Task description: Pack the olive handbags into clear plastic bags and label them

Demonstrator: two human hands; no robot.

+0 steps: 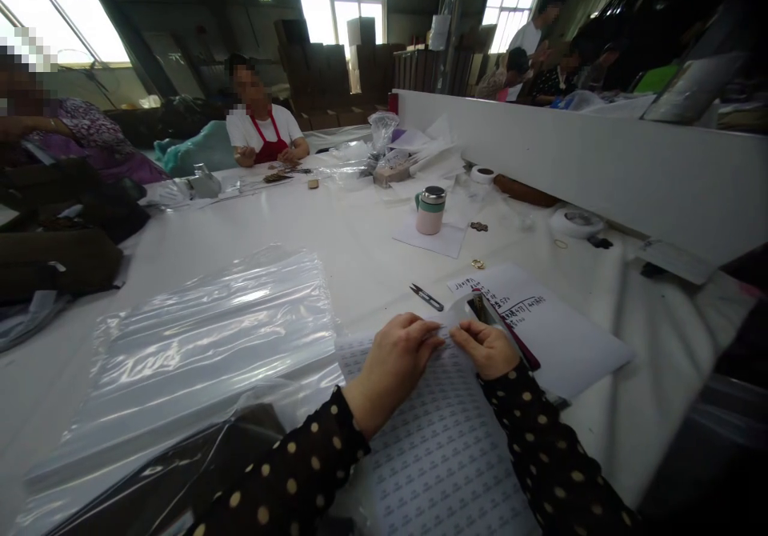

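My left hand (393,364) and my right hand (487,348) meet over the top edge of a white sheet of small printed labels (438,448). Both hands have the fingers curled in a pinch at that edge. What they pinch is too small to name. My sleeves are black with tan dots. Just past the fingertips lie small black thread snips (427,297) and a handwritten paper (540,320) with a dark pen-like object on it.
A stack of clear plastic bags (198,352) lies left of my hands. A mint lidded mug (430,210) stands further back, tape rolls (576,222) by a white partition (600,160). Other people sit at the table's far end and left side.
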